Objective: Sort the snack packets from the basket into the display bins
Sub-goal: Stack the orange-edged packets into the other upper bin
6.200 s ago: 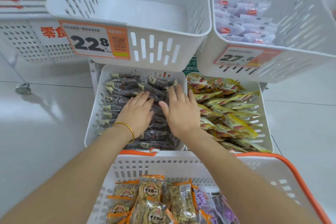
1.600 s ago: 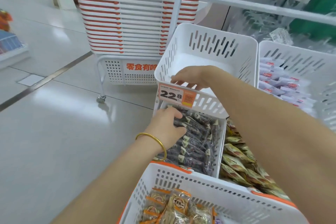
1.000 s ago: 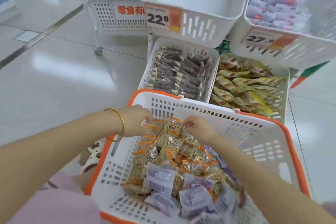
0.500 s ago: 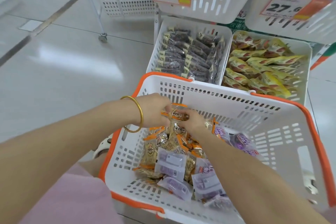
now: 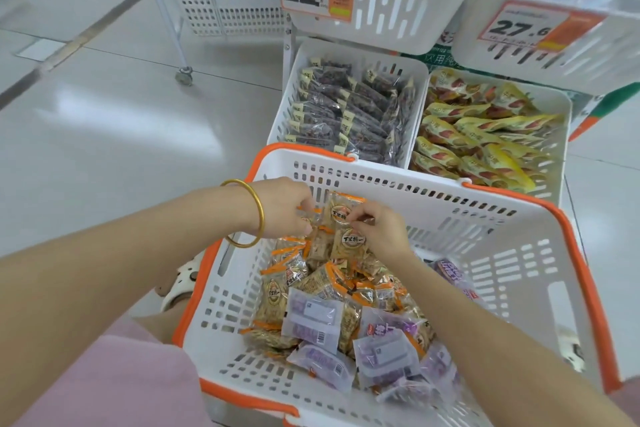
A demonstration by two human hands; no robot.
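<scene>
Your left grip (image 5: 287, 210) and right grip (image 5: 382, 234) are each pinched on orange-edged packets (image 5: 343, 213), likely bunching one kind for a single carry. Behind your grips lie purple packets (image 5: 381, 354) in the basket (image 5: 519, 253); beyond them, the display bins (image 5: 446, 3).

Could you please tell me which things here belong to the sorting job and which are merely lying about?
Job in hand:
basket
orange-trimmed packets, gripped by the left hand and pinched by the right hand
purple packets
dark-packet bin
yellow-packet bin
22.8 bin
27.6 bin

Lying about:
wheeled white rack
gold bangle
patterned shoe
</scene>
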